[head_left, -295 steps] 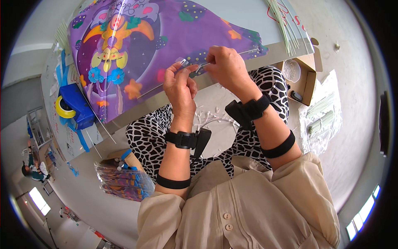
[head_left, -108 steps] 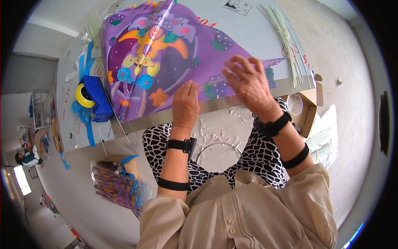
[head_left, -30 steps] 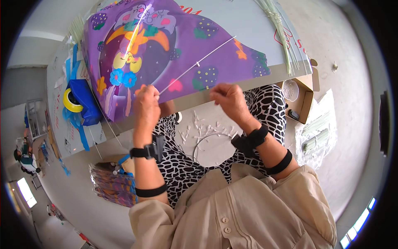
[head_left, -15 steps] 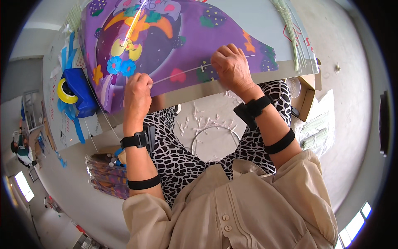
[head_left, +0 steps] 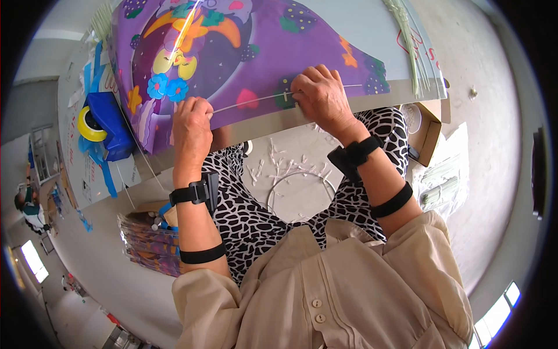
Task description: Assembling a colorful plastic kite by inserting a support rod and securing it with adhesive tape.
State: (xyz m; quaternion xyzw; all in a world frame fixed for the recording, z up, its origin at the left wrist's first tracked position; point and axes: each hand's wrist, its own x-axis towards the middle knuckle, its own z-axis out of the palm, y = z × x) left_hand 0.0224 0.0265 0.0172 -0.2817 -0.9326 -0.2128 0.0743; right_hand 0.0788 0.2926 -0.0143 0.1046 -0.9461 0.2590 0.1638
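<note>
A thin white rod [head_left: 256,103] stretches between my hands over a printed purple sheet [head_left: 273,58]. It bows slightly, and a small white fitting [head_left: 285,97] sits on it just left of my right hand. My left hand [head_left: 193,125] pinches the rod's left end, close to the sheet's near edge. Closed around the rod farther right is my right hand [head_left: 321,96]; the free end sticks out past it. Its fingertips are partly hidden. Blue flowers [head_left: 167,88] and an orange moon are printed on the sheet.
A blue tape dispenser [head_left: 119,125] with a yellow-cored roll stands at the left. Thin pale rods [head_left: 410,46] lie on the board at the upper right. An open cardboard box [head_left: 429,136] and bagged rods [head_left: 442,180] are at the right. Small white pieces [head_left: 279,166] litter the floor.
The rod has gone from nearly straight to slightly bowed. My right hand has shifted a little left and nearer. The sheet's right corner now sits slightly lower.
</note>
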